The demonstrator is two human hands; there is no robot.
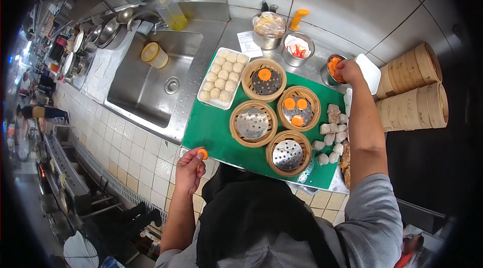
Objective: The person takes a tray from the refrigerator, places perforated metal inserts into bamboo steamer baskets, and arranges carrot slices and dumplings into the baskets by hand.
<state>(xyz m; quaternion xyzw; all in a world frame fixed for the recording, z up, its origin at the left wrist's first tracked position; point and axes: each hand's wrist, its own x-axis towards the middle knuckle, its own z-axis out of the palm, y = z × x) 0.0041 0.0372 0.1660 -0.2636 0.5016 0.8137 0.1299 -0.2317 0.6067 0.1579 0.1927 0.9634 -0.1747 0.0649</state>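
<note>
My left hand (189,171) pinches an orange carrot slice (202,154) by the near left corner of the green cutting board (211,139). Over at the back right, my right hand (349,72) has its curled fingers inside a small metal container (328,80) of carrot slices (333,65); their tips are hidden. Several round bamboo steamers stand on the board. The back steamer (244,83) holds one carrot slice (264,74), and the right steamer (316,102) holds three. Only perforated metal plates show in the left steamer (233,124) and the front steamer (271,163).
A white tray of pale balls (221,74) lies left of the steamers. Pale dumpling-like pieces (329,139) sit at the board's right edge. Stacked bamboo steamers (415,107) stand far right. Metal bowls (297,61) line the wall; a sink (151,92) is at left.
</note>
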